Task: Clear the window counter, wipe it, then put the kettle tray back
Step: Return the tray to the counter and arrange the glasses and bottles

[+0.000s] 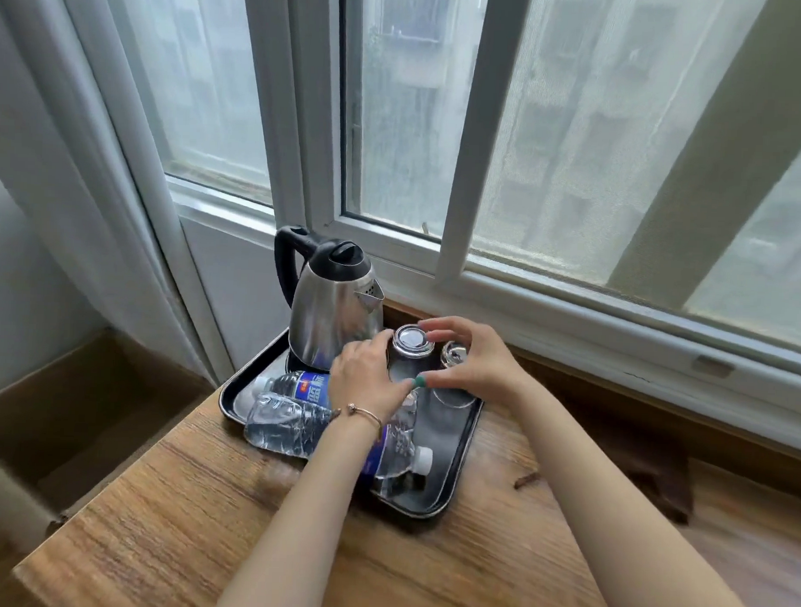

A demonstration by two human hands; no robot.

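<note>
A black tray (457, 455) sits on the wooden counter (254, 525) below the window. On it stand a steel kettle (332, 314) with a black handle, two upturned glasses and two lying water bottles (290, 424). My left hand (369, 375) and my right hand (469, 360) curl around the nearer upturned glass (411, 344) from both sides, thumbs meeting in front. The second glass (453, 354) stands just right of it, partly hidden behind my right hand.
The window frame (482, 260) and its sill run along the counter's far edge. A white curtain (99, 179) hangs at the left. A small dark scrap (526, 480) lies on the counter right of the tray. The counter's left edge drops to a lower ledge.
</note>
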